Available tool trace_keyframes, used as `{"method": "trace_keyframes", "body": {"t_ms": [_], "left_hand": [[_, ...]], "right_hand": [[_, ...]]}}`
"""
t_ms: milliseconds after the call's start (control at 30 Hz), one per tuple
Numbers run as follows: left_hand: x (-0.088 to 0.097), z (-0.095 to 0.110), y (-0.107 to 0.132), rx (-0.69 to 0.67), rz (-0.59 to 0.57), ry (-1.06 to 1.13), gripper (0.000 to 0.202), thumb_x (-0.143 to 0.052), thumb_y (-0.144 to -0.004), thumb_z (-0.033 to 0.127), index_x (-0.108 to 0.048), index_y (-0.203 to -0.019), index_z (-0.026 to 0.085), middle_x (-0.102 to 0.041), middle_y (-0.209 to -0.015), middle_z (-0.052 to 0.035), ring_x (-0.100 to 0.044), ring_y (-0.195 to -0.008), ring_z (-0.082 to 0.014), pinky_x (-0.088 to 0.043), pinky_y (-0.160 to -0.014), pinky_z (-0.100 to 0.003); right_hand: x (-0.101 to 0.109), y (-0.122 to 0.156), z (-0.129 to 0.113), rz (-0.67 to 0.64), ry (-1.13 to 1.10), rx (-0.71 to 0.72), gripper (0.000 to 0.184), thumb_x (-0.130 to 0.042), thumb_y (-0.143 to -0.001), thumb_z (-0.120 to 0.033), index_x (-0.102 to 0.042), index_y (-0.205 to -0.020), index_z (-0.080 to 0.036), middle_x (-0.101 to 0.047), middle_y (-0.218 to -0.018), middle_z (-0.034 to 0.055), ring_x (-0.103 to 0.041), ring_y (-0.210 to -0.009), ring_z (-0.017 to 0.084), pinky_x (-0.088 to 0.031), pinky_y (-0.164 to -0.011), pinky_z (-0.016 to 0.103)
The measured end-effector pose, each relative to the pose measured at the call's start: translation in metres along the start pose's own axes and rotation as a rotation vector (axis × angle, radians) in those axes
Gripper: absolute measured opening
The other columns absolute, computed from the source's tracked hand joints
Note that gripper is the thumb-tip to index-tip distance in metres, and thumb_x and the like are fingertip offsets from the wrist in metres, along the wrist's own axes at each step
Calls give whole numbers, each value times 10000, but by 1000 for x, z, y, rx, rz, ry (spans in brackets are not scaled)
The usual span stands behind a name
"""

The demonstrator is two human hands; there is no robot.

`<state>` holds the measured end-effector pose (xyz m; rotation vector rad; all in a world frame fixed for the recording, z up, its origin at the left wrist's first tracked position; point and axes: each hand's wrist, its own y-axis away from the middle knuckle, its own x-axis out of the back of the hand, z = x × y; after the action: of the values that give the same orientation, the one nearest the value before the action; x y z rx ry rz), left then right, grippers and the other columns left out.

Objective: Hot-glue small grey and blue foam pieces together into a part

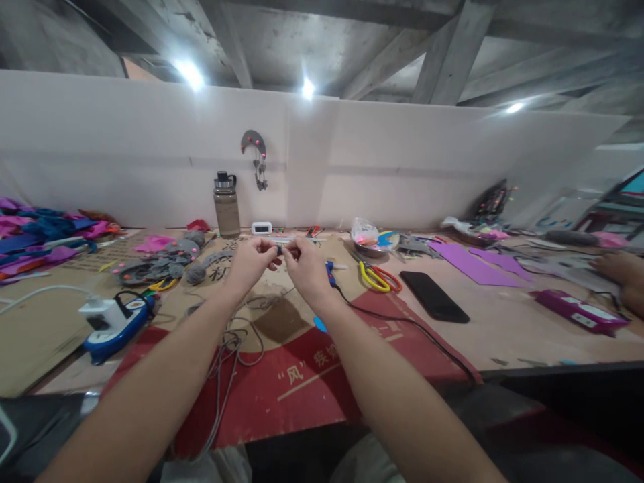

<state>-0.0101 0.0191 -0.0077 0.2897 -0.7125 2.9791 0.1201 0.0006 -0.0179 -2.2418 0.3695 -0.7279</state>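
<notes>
My left hand [255, 263] and my right hand [306, 265] meet above the middle of the table, each with its fingers pinched. Between the fingertips is a small dark piece [280, 249], too small to name. Loose grey yarn [236, 342] trails below my left hand, over the printed cardboard sheet and down past the table's front edge. A blue glue gun [330, 274] lies just right of my right hand, partly hidden by it, its black cord running to the right. Left of my hands sit a ball of grey yarn [195, 272] and grey felt pieces [166, 263].
A bottle [227, 206] stands by the back wall. To the right are scissors [377, 276], a black phone [435, 296], purple felt [473, 263] and a magenta box [578, 311]. A power strip [119, 329] lies left. Another person's hand [620, 267] rests at far right.
</notes>
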Motion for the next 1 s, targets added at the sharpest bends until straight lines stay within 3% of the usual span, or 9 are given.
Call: {"method": "trace_keyframes", "body": {"t_ms": [433, 700, 1000], "left_hand": [[-2, -2, -1, 55, 42, 136, 155, -618, -656, 260, -609, -713, 116, -597, -582, -24, -553, -508, -112, -470, -479, -235], [-3, -3, -1, 83, 37, 193, 98, -616, -632, 217, -615, -646, 120, -590, -560, -25, -505, -462, -91, -371, -429, -208], [-4, 0, -2, 146, 19, 354, 95, -637, -630, 181, -605, -684, 110, -584, -576, -19, -511, -480, -76, -341, -433, -186]], "right_hand": [[-1, 5, -5, 4, 43, 125, 126, -441, -780, -155, -535, -702, -184, -519, -746, 18, -466, -693, 130, -353, -654, 250], [-1, 5, -5, -25, 42, 163, 132, -456, -755, -120, -515, -662, -193, -507, -725, 8, -476, -718, 134, -358, -661, 247], [-4, 4, -2, 21, 19, 128, 88, -461, -754, -141, -502, -692, -189, -518, -717, 10, -466, -686, 134, -355, -641, 252]]}}
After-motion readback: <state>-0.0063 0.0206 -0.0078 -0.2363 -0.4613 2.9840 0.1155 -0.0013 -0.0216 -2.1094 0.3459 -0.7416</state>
